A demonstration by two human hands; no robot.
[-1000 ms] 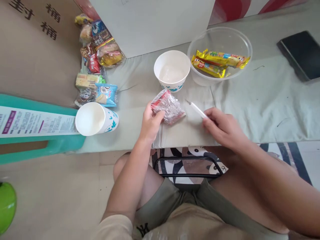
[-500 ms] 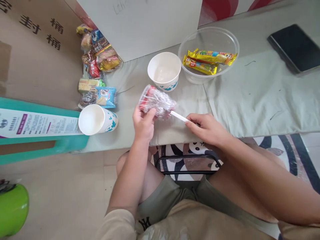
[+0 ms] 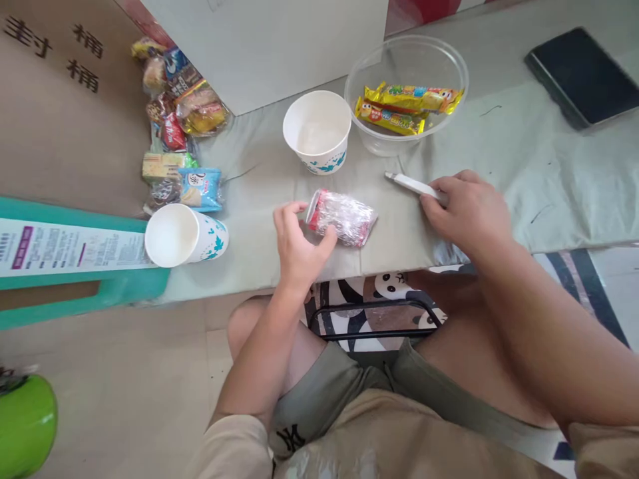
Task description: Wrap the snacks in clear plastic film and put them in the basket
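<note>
A crinkly clear snack packet point(image 3: 343, 217) with red print lies on the pale cloth near the table's front edge. My left hand point(image 3: 297, 245) rests at its left end, thumb and fingers curled around that end. My right hand point(image 3: 468, 211) is to the right of the packet, closed around a slim white knife-like tool point(image 3: 410, 184) whose tip points left and away. A white paper bowl point(image 3: 318, 138) stands just behind the packet.
A clear plastic bowl point(image 3: 444, 60) holds two yellow snack bars point(image 3: 403, 108). Another paper cup point(image 3: 182, 235) lies on its side at the left, with a pile of wrapped snacks point(image 3: 178, 126) behind it. A dark tablet point(image 3: 582, 73) lies far right. A white box point(image 3: 269, 40) stands behind.
The packet, lifted half a second ago with the tool at its end, now lies on the cloth again. My right hand has drawn the tool away to the right.
</note>
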